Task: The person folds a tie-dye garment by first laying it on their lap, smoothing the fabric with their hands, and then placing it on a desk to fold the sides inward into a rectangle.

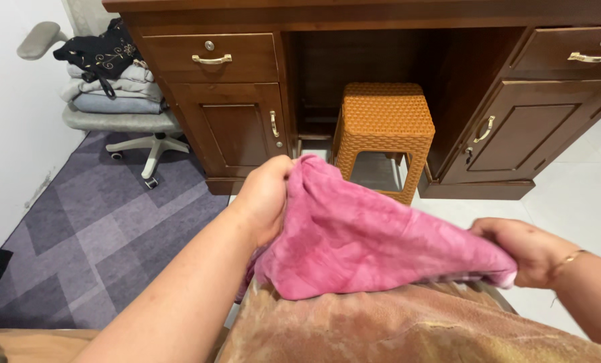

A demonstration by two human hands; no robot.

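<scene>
While we held the pink cloth stretched crosswise above the brown blanket, our left hand and right hand each clenched fingers on one end, equally near.

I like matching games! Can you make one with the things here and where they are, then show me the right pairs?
Things:
1. pink cloth
2. orange stool
3. folded clothes
4. purple rug

Places:
A. piled on the grey office chair
B. under the wooden desk
C. on the floor at the left
D. held between the left hand and right hand

Pairs: 1-D, 2-B, 3-A, 4-C
</scene>
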